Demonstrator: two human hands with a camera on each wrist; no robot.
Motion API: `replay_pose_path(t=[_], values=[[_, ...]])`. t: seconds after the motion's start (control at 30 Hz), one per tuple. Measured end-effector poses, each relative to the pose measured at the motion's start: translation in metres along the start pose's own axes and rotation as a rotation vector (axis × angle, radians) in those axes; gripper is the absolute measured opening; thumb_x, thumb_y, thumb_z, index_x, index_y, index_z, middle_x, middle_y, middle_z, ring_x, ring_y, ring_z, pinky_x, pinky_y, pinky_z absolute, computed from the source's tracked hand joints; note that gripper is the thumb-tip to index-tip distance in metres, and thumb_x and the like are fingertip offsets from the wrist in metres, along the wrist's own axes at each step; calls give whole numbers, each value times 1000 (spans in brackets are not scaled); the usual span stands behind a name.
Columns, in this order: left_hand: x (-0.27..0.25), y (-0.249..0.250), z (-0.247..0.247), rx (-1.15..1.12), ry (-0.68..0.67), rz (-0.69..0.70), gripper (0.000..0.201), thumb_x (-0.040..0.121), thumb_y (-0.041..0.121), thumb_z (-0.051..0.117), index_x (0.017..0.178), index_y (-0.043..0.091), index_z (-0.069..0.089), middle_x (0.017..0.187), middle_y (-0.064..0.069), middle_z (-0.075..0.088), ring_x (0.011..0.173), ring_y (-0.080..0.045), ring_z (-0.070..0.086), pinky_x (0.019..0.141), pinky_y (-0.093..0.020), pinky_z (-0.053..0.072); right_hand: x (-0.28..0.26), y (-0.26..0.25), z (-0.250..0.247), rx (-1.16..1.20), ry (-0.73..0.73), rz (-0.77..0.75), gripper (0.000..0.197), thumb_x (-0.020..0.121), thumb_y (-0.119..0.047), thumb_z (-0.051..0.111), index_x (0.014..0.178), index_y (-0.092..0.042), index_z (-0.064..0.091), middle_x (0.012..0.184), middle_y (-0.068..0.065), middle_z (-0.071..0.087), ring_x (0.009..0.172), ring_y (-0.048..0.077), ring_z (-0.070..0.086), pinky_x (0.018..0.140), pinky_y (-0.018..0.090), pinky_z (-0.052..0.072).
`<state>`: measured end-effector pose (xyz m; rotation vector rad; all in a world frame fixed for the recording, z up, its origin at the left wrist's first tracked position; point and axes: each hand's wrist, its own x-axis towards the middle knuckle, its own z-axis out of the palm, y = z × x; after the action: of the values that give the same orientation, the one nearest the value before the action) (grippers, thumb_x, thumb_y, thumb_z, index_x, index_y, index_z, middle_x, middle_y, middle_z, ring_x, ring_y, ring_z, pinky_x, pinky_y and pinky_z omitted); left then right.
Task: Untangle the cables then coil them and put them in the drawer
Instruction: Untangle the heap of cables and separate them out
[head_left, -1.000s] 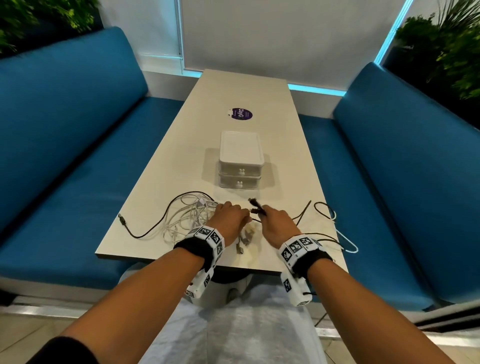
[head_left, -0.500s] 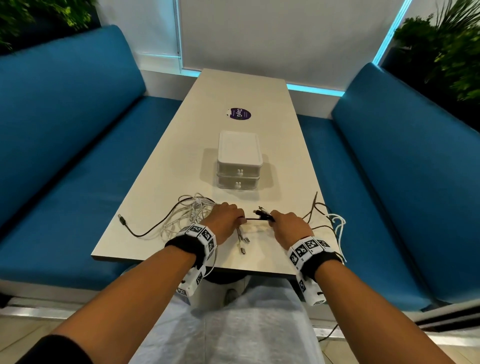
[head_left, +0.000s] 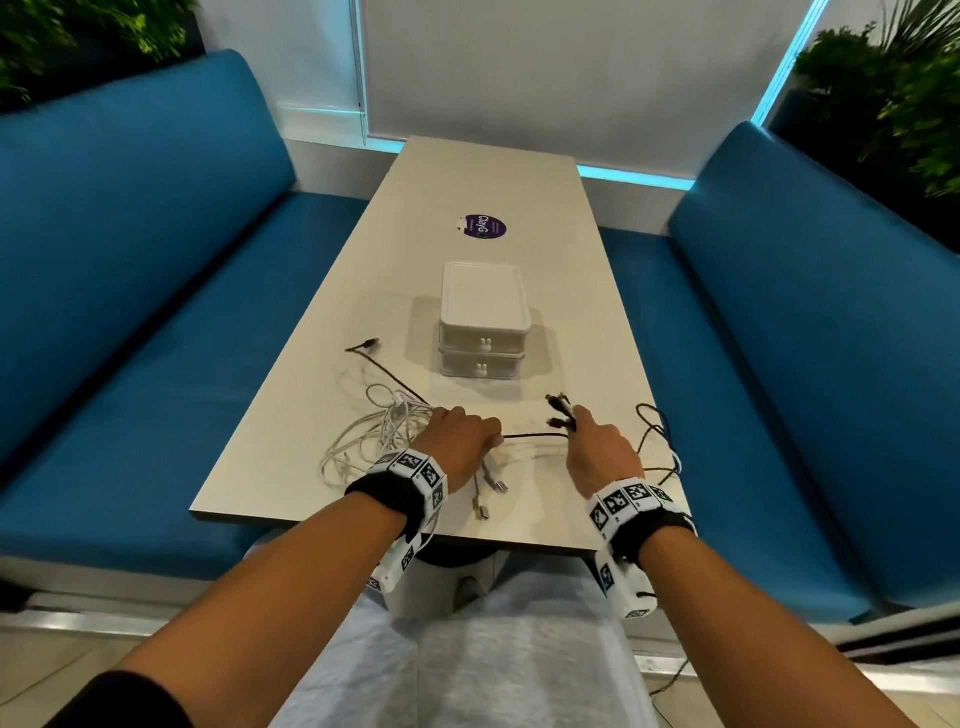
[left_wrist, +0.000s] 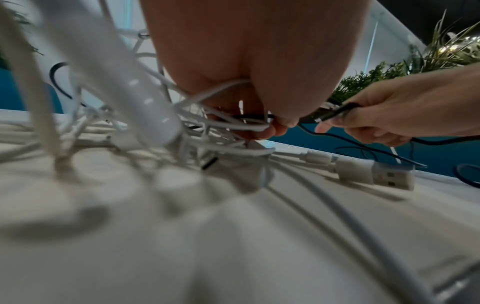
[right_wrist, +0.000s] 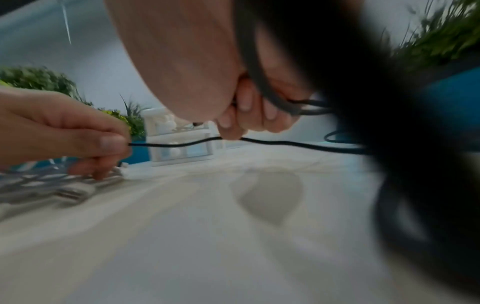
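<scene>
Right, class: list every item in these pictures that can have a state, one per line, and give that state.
Black cable: stretched between both hands, partly freed.
White cables: tangled heap on the table.
Upper drawer: shut.
Lower drawer: shut.
Left hand: pinches the black cable.
Right hand: grips the black cable's plug ends.

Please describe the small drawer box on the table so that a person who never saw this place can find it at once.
Between the two blue benches stands a long pale table. Near its middle, beyond the cable tangle and both hands, sits the drawer box: white, two stacked closed drawers, each with a small white knob in front. It is the only boxy thing there; the purple round sticker lies flat behind it.
</scene>
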<state>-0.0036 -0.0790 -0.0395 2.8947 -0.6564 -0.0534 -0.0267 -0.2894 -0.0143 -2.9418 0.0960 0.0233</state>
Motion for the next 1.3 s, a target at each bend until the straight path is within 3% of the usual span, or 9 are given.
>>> replay_pose_path(t=[0.1,0.2,0.33,0.47,0.6,0.77,1.0,1.13,1.3], values=[[-2,7,-2,14,27,0,23,107,28,31,105,24,54,98,-4,68,96,-30,53,84,-39,28,-1,-19,7,170,-19,-82,32,102,-28,35,131,-18,43,94,20,64,83,41,61,64,38,44],[-2,13,-2,40,26,-14,19,105,24,35,112,24,53,103,-3,69,97,-30,56,84,-40,31,-3,-33,12,263,-144,-188,27,101,-27,38,121,-16,51,96,17,66,87,39,62,70,40,50],[-3,11,-3,27,4,-8,24,105,23,34,117,25,55,108,0,69,100,-28,57,89,-41,33,-4,-38,15,259,-237,-207,18,100,-23,38,103,-16,54,93,12,65,85,34,61,74,40,50],[-5,6,-10,-1,-32,11,30,107,33,33,113,21,59,101,-6,69,98,-29,56,89,-38,31,-6,-28,16,194,-252,-221,19,99,-28,39,103,-17,53,89,14,66,77,34,61,71,43,53],[-6,-19,-14,-42,-40,-23,25,106,31,35,97,27,57,95,-2,68,97,-26,55,91,-38,32,-5,-1,10,92,-233,-119,22,101,-29,38,108,-16,53,88,13,63,74,32,61,67,37,52],[-9,-26,-14,22,-52,-5,24,102,18,37,106,27,60,103,1,69,102,-24,53,84,-34,28,-1,39,-2,10,-201,34,24,102,-32,36,113,-17,51,79,5,56,66,24,58,59,32,46],[-7,-17,-11,70,-49,-4,24,105,21,34,105,27,57,101,1,68,100,-24,49,81,-34,24,-2,16,-1,118,-77,146,26,102,-28,31,119,-13,45,100,16,61,90,37,61,74,41,49],[-6,-12,-12,89,-46,-1,20,104,20,37,104,25,57,94,-2,67,96,-26,52,77,-34,23,-5,-21,7,287,-48,-42,31,102,-27,34,130,-17,42,100,20,65,88,40,63,72,42,51],[-6,-7,-12,78,-5,3,16,104,23,37,102,23,52,90,-4,66,93,-28,55,76,-36,24,-5,-46,14,269,-211,-197,29,102,-25,36,127,-11,46,97,21,64,83,38,61,64,34,43]])
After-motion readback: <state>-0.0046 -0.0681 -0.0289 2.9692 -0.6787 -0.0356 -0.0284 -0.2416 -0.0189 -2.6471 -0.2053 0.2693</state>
